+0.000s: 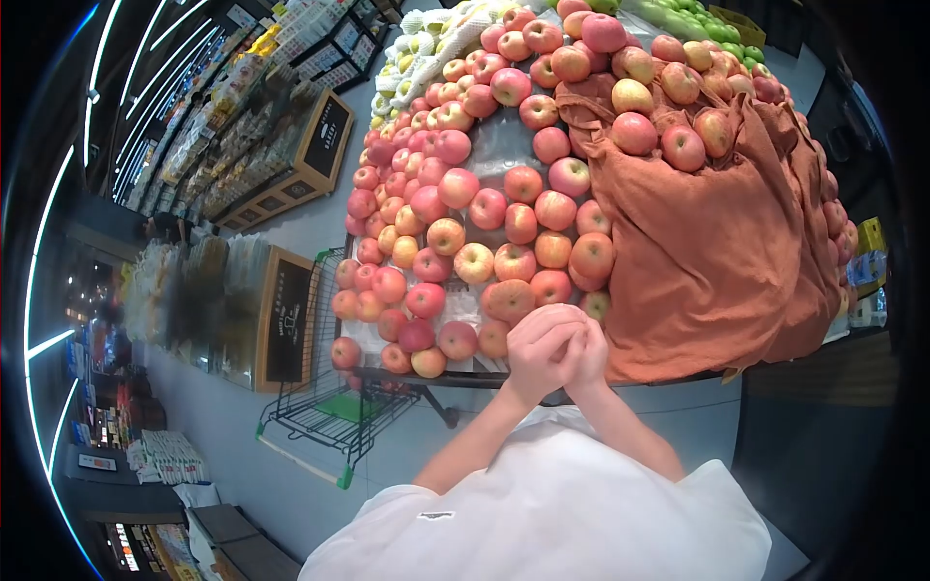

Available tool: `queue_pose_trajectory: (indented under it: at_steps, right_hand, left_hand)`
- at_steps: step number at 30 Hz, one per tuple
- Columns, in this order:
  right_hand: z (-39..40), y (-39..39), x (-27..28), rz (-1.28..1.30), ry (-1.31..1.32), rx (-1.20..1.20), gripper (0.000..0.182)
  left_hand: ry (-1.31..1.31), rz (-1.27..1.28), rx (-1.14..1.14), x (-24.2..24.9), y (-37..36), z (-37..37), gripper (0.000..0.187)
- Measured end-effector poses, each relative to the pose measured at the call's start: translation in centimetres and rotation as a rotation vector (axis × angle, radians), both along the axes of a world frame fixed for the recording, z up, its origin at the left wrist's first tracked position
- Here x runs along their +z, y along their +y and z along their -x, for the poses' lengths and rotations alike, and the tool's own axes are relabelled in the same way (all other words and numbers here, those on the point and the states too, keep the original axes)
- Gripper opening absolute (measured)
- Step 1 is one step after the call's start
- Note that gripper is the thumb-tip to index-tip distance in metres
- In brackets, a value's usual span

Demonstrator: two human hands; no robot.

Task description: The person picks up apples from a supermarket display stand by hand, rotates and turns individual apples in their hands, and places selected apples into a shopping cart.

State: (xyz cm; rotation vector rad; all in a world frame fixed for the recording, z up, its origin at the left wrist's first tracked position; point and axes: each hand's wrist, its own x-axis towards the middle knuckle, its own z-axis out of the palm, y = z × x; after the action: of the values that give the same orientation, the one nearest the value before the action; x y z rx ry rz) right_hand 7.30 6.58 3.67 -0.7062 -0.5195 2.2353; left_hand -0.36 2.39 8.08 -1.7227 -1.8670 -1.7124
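My left hand (540, 341) and my right hand (583, 351) are clasped together in front of my white shirt, the fingers of both closed. No object shows in either of them. They are over the front edge of a fruit stand, nearest to a few red-yellow apples (509, 301). An orange-brown cloth (702, 261) is draped over the stand's right side, just beyond my right hand. Several apples (683, 148) lie on its upper folds. More apples (458, 188) spread across the left side of the stand.
A shopping cart (334, 426) with green corners stands at the stand's left front. Apples in white foam nets (431, 48) lie at the back left, green fruit (702, 29) at the back right. Shelves with a bakery sign (325, 133) stand farther left across the grey floor.
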Motion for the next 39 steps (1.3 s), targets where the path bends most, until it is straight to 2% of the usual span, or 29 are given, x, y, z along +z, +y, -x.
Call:
queue_pose_trajectory:
  at_steps: [2, 3, 6, 7, 10, 11, 14, 18, 19, 21, 23, 26, 29, 32, 33, 34, 35, 36, 37, 39]
  right_hand:
    - [0.1, 0.5, -2.0, -0.289, -0.034, -0.058, 0.037]
    - [0.0, 0.6, -1.6, -0.315, -0.002, -0.087, 0.035]
    - [0.0, 1.3, -1.5, -0.447, -0.272, -0.21, 0.032]
    - [0.0, 1.4, -1.4, -0.483, -0.261, -0.242, 0.03]
    - [-0.1, 1.4, 0.1, -0.776, -0.296, -0.257, 0.026]
    - [-0.2, 1.4, 0.5, -0.793, -0.317, -0.225, 0.026]
    - [-0.2, 1.5, 0.4, -0.958, -0.312, -0.07, 0.03]
    - [0.4, 2.4, 1.6, -1.298, -0.358, -0.048, 0.038]
    - [0.4, 2.4, 1.6, -1.228, -0.356, 0.046, 0.054]
    - [0.4, 2.4, 1.7, -1.122, -0.329, 0.103, 0.066]
    - [0.4, 2.7, 1.3, -1.005, -0.272, 0.164, 0.086]
    - [0.9, 2.3, 1.5, -0.651, -0.035, 0.169, 0.087]
    - [0.3, 2.4, 1.8, -0.278, 0.099, 0.257, 0.078]
    - [0.0, 2.6, 1.7, 0.003, 0.143, 0.259, 0.069]
    - [-0.1, 3.4, 0.8, 0.09, 0.159, 0.28, 0.067]
    - [-0.2, 4.2, 0.4, 0.172, 0.174, 0.297, 0.065]
    - [-0.5, 4.7, 0.6, 0.219, 0.156, 0.239, 0.05]
    - [-0.8, 5.0, 0.3, 0.13, 0.136, 0.202, 0.045]
    - [-1.2, 5.4, -0.4, 0.044, 0.119, 0.164, 0.039]
    - [-2.1, 5.2, 0.0, -0.042, 0.104, 0.13, 0.024]
  left_hand:
    - [0.018, 0.005, 0.014, -1.0, 0.0, -0.1, 0.016]
    - [0.028, 0.008, 0.019, -1.4, 0.0, -0.2, 0.019]
    - [-0.147, 0.141, 0.096, -1.7, -0.6, -1.3, 0.036]
    - [-0.177, 0.188, 0.068, -2.3, -0.9, -1.4, 0.051]
    - [-0.474, 0.3, 0.147, -3.5, -1.8, -2.1, 0.056]
    - [-0.518, 0.331, 0.154, -4.1, -1.9, -1.7, 0.05]
    - [-1.47, 0.224, -0.089, -5.7, -2.4, 0.2, 0.045]
    - [-1.218, 0.281, -0.106, -4.9, -3.6, 1.4, 0.033]
    - [-1.147, 0.306, -0.122, -5.2, -4.0, 2.0, 0.03]
    - [-1.089, 0.361, -0.132, -4.9, -4.8, 2.1, 0.029]
    - [-0.981, 0.377, -0.121, -4.4, -5.1, 1.9, 0.03]
    - [-0.756, 0.37, -0.095, -3.1, -5.0, 1.4, 0.038]
    - [-0.54, 0.427, -0.083, -1.2, -4.8, 1.7, 0.052]
    - [-0.369, 0.458, -0.214, 0.4, -4.7, 2.8, 0.051]
    - [-0.335, 0.538, -0.361, 1.0, -4.7, 3.7, 0.054]
    - [-0.447, 0.524, -0.4, 1.2, -4.5, 3.9, 0.054]
    - [-0.557, 0.507, -0.441, 1.4, -4.3, 3.8, 0.055]
    - [-0.662, 0.491, -0.481, 1.6, -4.0, 4.0, 0.055]
    - [-1.002, 0.458, -0.509, 1.6, -3.8, 4.5, 0.058]
    - [-1.448, 0.308, -0.442, 2.0, -2.8, 6.0, 0.07]
